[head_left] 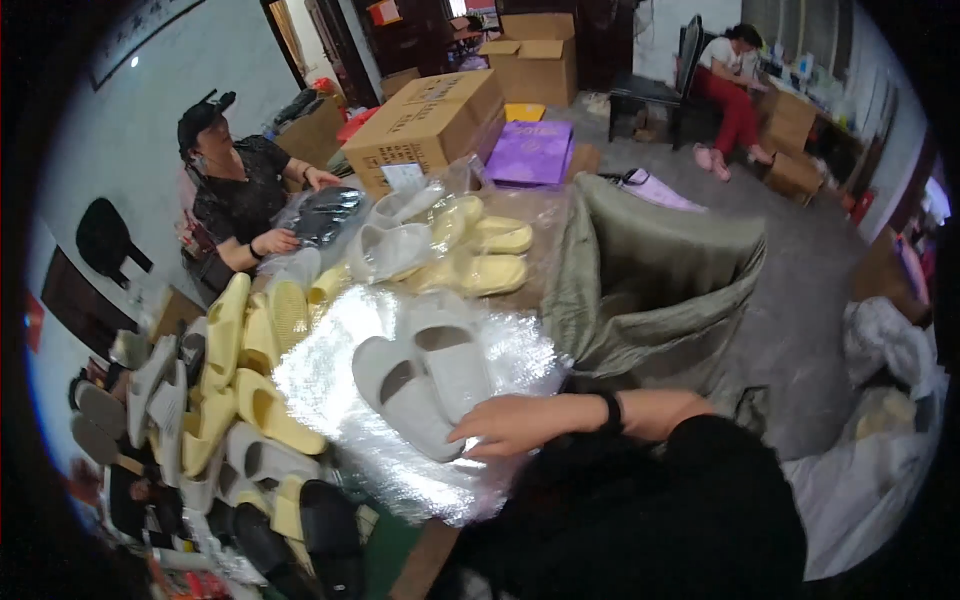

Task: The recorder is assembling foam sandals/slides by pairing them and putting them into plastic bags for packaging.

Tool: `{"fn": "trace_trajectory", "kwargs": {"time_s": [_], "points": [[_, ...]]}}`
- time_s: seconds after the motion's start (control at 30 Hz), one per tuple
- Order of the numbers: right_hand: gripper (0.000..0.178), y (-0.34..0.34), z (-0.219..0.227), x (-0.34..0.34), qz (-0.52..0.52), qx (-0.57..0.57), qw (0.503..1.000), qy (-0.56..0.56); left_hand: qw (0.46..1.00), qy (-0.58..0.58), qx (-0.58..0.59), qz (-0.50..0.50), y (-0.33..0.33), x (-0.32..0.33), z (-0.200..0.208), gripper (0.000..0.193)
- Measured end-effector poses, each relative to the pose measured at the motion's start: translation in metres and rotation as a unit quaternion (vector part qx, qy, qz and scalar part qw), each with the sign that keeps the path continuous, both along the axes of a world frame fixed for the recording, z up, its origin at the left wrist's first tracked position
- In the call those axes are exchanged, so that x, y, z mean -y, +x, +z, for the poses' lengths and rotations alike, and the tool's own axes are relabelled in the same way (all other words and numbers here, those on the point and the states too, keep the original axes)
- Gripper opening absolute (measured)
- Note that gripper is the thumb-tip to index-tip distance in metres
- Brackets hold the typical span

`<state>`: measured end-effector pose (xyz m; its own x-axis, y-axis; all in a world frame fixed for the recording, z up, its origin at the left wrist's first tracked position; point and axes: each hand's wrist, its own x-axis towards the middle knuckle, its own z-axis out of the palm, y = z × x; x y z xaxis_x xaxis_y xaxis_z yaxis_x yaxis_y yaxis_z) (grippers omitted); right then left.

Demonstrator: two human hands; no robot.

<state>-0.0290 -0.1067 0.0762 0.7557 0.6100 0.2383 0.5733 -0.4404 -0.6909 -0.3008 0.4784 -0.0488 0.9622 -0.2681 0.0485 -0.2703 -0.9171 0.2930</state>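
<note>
A pair of grey slide slippers (405, 410) lies side by side on a sheet of shiny, see-through plastic wrap (315, 370) in the middle of the view. My right hand (515, 425), with a black band at the wrist, comes in from the right. Its fingers are closed at the near end of the slippers, the fingertips on the edge of the left one. My left hand does not show. Just beyond the wrap lie bagged grey and yellow slippers (495, 272). Loose yellow slippers (280, 412) are heaped to the left.
An open olive woven sack (650, 350) stands at the right of the work surface. Behind are a cardboard carton (430, 120) and a purple box (530, 153). Black slippers (330, 535) lie near left. A co-worker (240, 190) handles bagged dark slippers; another person (728, 85) sits far right.
</note>
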Motion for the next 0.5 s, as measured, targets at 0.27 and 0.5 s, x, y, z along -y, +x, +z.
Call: {"fn": "trace_trajectory", "kwargs": {"time_s": [0.27, 0.5], "points": [[0.033, -0.012, 0.009, 0.0, 0.053, 0.003, 0.998, 0.021, 0.994, -0.077, -0.035, 0.066, 0.048, 0.29, 0.189, 0.027], [0.035, -0.034, 0.02, 0.018, 0.04, 0.0, 0.999, 0.005, 0.969, -0.214, 0.117, 0.033, 0.048, 0.34, 0.229, 0.03]]}}
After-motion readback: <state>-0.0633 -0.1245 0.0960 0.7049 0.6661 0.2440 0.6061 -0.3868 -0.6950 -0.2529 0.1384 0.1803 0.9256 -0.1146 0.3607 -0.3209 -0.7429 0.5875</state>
